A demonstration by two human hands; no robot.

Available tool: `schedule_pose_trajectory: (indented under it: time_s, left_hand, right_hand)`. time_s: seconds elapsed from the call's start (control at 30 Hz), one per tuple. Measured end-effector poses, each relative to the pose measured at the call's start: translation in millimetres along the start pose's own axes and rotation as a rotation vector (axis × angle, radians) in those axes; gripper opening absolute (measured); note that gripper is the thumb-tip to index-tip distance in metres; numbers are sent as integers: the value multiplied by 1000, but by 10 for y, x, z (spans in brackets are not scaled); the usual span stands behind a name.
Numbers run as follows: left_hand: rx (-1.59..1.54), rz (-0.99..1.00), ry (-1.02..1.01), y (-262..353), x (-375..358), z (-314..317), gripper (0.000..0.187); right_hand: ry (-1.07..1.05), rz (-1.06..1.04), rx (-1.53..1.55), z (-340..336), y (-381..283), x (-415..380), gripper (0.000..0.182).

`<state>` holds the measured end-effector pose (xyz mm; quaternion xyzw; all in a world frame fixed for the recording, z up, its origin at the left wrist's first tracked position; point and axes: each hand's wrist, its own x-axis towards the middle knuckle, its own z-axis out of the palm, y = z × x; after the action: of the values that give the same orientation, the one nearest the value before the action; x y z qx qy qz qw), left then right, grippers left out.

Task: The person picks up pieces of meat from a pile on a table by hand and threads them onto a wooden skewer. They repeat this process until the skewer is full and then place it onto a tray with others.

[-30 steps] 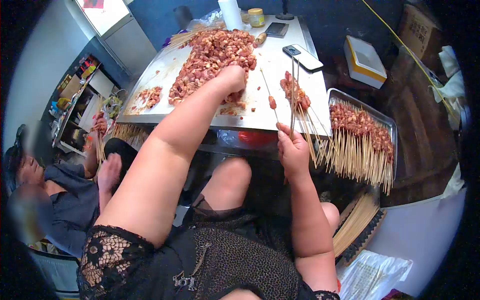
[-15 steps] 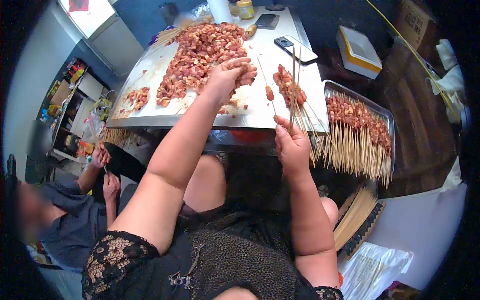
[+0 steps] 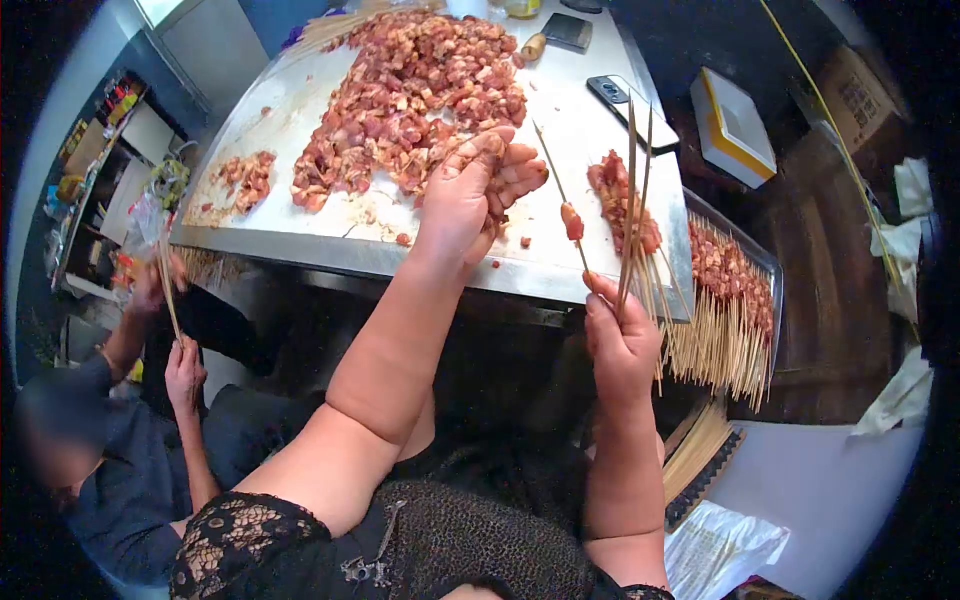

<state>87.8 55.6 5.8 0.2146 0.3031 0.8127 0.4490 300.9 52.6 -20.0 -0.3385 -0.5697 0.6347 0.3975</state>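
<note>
My left hand (image 3: 475, 195) is above the near edge of the table, palm turned toward the skewers. Its fingers are curled loosely around what look like pieces of raw meat, mostly hidden in the palm. My right hand (image 3: 622, 335) grips several thin wooden skewers near the table's front edge. One skewer (image 3: 553, 160) leans left and carries a single piece of meat (image 3: 571, 222); the others point up bare. A large pile of cut meat (image 3: 410, 100) lies beyond my left hand. Finished meat skewers (image 3: 612, 185) lie on the table behind my right hand.
A metal tray (image 3: 777, 290) of filled skewers stands right of the table (image 3: 330, 245). Phones (image 3: 632, 112) lie at the back right. Bare skewers (image 3: 700, 455) are bundled below right. At left, a person (image 3: 130, 440) holds thin sticks. A white-and-yellow box (image 3: 735, 125) is farther right.
The view has shifted, so the table sits differently in it. My left hand has drawn back from the pile toward the skewers, its fingers spreading somewhat. My right hand still grips the skewers.
</note>
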Motion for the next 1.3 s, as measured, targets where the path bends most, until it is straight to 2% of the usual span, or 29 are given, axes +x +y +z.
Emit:
schedule_pose_trajectory:
  time_s: [0.07,0.1,0.23,0.37,0.43,0.73,0.8,0.93,1.03,1.13,1.23,1.3]
  left_hand:
    - [-66,-34,64,23,3,-77,29]
    - [-103,-23,81,66,-12,-64,30]
    - [-255,-57,88,147,7,-142,30]
    - [-244,-71,60,143,-2,-109,30]
    - [-142,-62,37,128,-16,-84,30]
    - [-78,-49,-49,61,-132,-53,32]
    - [-31,-41,-45,47,-125,-28,31]
    - [1,-19,-55,40,-132,27,27]
    - [25,-11,-54,13,-122,35,31]
    - [23,-19,-54,6,-117,45,31]
    - [-91,-53,-100,16,-133,36,27]
    - [-130,-64,-115,34,-133,24,27]
  right_hand:
    - [-17,-152,-258,29,-32,-32,22]
    - [-4,-147,-335,62,-58,-40,21]
    - [-35,-84,-333,102,35,-18,21]
    - [-8,-66,-360,101,21,-9,21]
    - [-2,-45,-352,83,-13,-19,21]
    - [3,-126,-383,11,-3,-82,20]
    - [0,-201,-379,4,11,-71,20]
    - [4,-185,-432,-47,33,-68,20]
    - [19,-193,-405,-42,44,-44,20]
    - [28,-243,-406,3,48,-39,20]
    - [32,-154,-378,28,66,-42,20]
    - [33,-235,-410,39,98,-27,20]
